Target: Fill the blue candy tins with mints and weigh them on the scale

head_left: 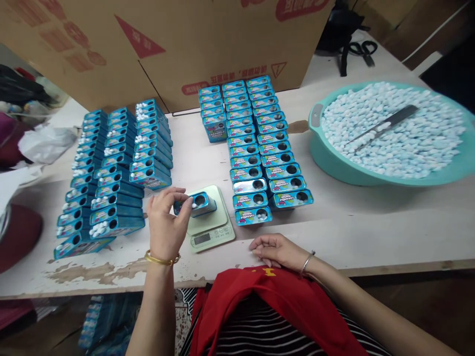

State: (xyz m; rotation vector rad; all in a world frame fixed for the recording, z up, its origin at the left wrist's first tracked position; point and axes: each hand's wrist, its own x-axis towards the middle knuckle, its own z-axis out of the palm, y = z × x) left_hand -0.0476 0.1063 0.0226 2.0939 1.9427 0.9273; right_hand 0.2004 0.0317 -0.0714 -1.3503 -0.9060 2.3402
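My left hand (167,217) reaches over the left end of a blue candy tin (208,205), its thumb and fingertips brought together in a pinch. White candies show right at the thumb tip, beside the tin's round dark opening; what the fingertips hold is partly hidden. That tin rests on a pale green kitchen scale (219,237), whose display cannot be read. My right hand (276,251) lies at the table's front edge, fingers loosely bent and holding nothing, close to my red apron (237,287).
Tins (118,225) with white candies on top fill the left side in rows. More rows of tins (252,216) stand right of the scale. A teal basin (334,168) of candies holds a flat metal blade (397,118). Behind stand a large carton (208,39) and scissors (365,49).
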